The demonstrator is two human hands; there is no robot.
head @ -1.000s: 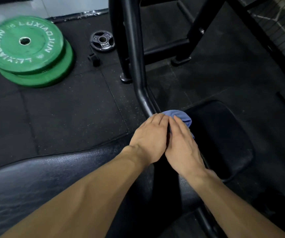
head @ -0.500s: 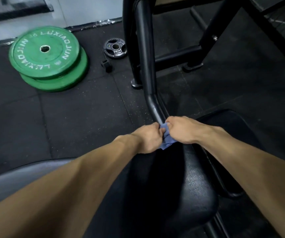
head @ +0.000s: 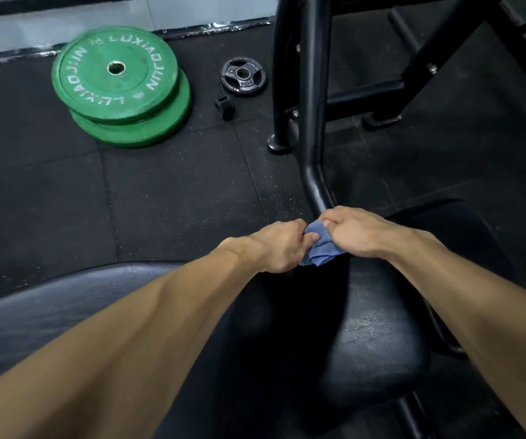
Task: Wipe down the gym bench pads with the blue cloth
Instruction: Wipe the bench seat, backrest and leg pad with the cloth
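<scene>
The blue cloth [head: 318, 247] is bunched up between both hands at the far end of a black bench pad [head: 372, 340]. My left hand [head: 279, 245] grips its left side with curled fingers. My right hand [head: 352, 229] pinches its top right edge, knuckles up. A second, longer black pad [head: 49, 308] lies at the lower left under my left forearm. Another dark pad [head: 451, 226] shows behind my right wrist. Most of the cloth is hidden inside the two hands.
A black steel frame post [head: 314, 99] rises just beyond the hands, with crossbars [head: 363, 98] to its right. Two stacked green weight plates [head: 119, 83], a small black plate [head: 242, 76] and a black collar [head: 224, 107] lie on the rubber floor.
Both hands went from lying flat on the cloth to gripping it bunched between them. The view shifted, so the plates and frame sit further right and lower.
</scene>
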